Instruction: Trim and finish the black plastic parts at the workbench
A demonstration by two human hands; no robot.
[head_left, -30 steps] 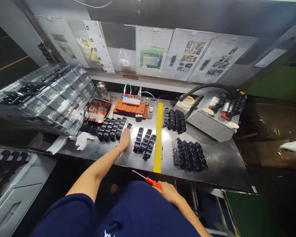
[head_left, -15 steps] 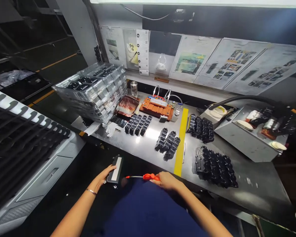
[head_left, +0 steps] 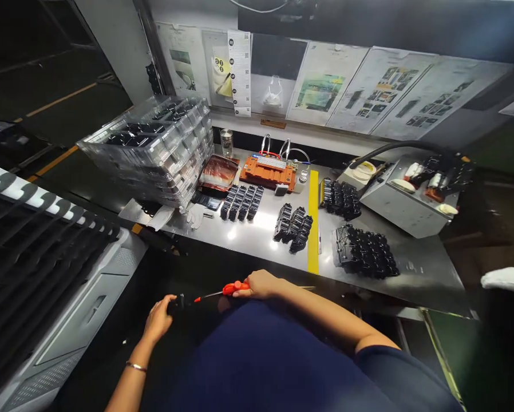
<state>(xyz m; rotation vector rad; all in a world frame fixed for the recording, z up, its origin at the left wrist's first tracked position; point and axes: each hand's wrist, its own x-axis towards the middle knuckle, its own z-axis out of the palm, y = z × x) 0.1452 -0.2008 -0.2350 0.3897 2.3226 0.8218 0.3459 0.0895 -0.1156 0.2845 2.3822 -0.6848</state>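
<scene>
The left hand (head_left: 158, 319) grips a small black plastic part (head_left: 179, 303) between thumb and fingers. Just right of that part is the orange tip of a red-handled screwdriver (head_left: 229, 289), its handle closed in the right hand (head_left: 259, 285).

Single view, worn on the head; looks forward and steeply down from above the near edge of the bench (head_left: 257, 232), at about arm's length from both hands. Takes in the torso (head_left: 257, 355) below and the posted sheets (head_left: 321, 86) behind the bench above.
</scene>
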